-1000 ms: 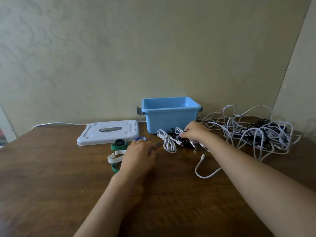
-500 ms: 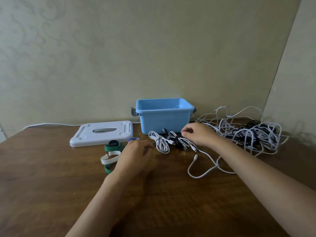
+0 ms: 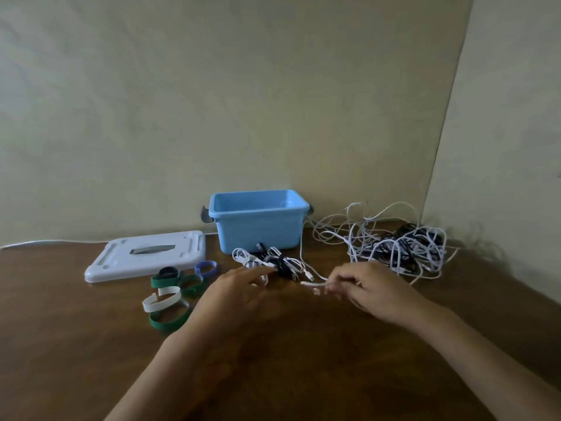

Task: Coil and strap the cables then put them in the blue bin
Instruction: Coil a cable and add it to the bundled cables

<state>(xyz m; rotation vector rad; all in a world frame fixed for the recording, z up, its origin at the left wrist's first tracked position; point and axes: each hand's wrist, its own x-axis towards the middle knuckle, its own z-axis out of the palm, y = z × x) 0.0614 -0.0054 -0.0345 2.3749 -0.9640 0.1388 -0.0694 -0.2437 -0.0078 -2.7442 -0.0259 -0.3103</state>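
The white cable (image 3: 309,282) lies on the desk (image 3: 91,344) in front of the bin (image 3: 258,229), one end pinched in the right hand (image 3: 373,294), whose grip is closed on it near the plug; the rest of its run trails back toward the tangle (image 3: 397,247) heaped at the right, near the wall corner. The left hand (image 3: 239,288) hovers just beside the plug with fingers spread and relaxed, its grip wide and holding nothing; motion blur hides whether a fingertip touches the desk. Just behind the hands, touching or nearly touching the bin's front wall, sit three or so strapped coils (image 3: 267,261), not yet placed inside. The bin is open and, from this angle, appears to hold nothing, though its floor is not fully visible. Its lid (image 3: 145,256) lies flat to the left, and the straps (image 3: 173,290), green, white, black and blue loops, are laid out near the left hand. Judgement: the step in hand is drawing a fresh cable free of the tangle to begin coiling. The next move likely calls for the left hand to take the plug end while the right feeds and loops the length, watching for snags in the tangle.
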